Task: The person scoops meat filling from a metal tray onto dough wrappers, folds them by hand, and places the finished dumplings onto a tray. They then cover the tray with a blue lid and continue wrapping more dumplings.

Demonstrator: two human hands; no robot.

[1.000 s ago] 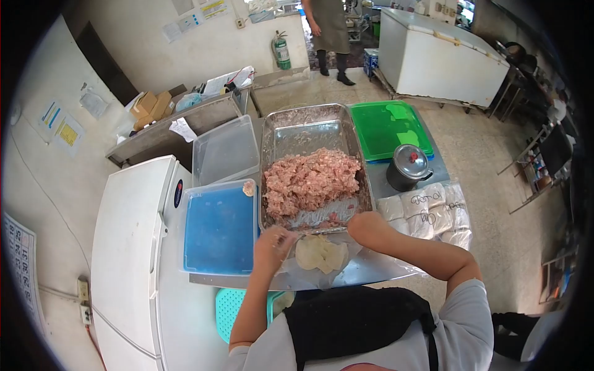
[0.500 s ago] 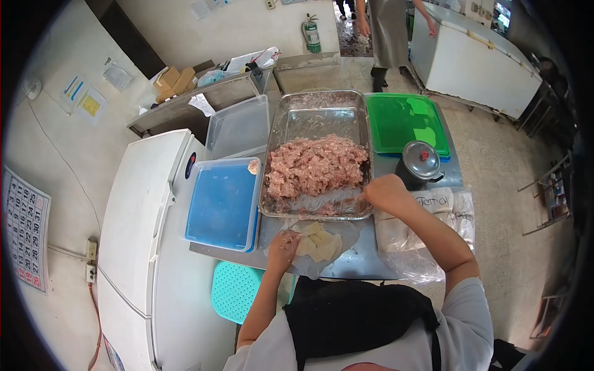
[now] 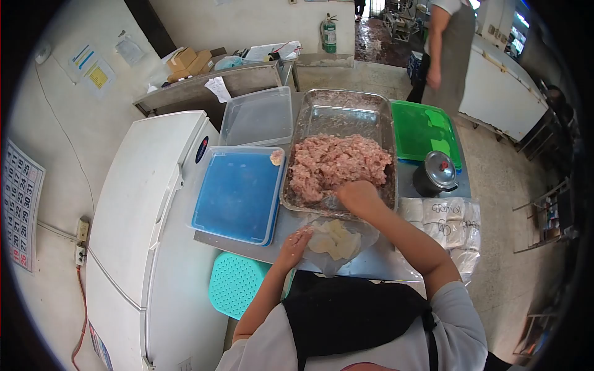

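A deep metal tray [image 3: 301,114] holds a large mound of pale pink ground meat [image 3: 337,159]. My right hand [image 3: 361,198] is inside the tray, curled into a fist at the meat's near edge. Whatever its fingers grip is hidden from above. Just outside the tray's near side, my left hand [image 3: 297,243] is beside a loose pile of thin, pale yellow wrappers [image 3: 336,240] on a clear plastic sheet. Its fingers are drawn together, and I cannot make out what is in them.
At left stand a blue-lidded container [image 3: 238,195] and a clear container [image 3: 257,117]. At right are a green-lidded container [image 3: 421,133], a lidded pot [image 3: 436,173] and wrapped white packs [image 3: 445,222]. A person in an apron [image 3: 448,62] stands beyond the table.
My right hand has moved left from the tray's right wall to the meat's near edge. My left hand stays by the wrappers. The view has shifted, and the person beyond stands closer.
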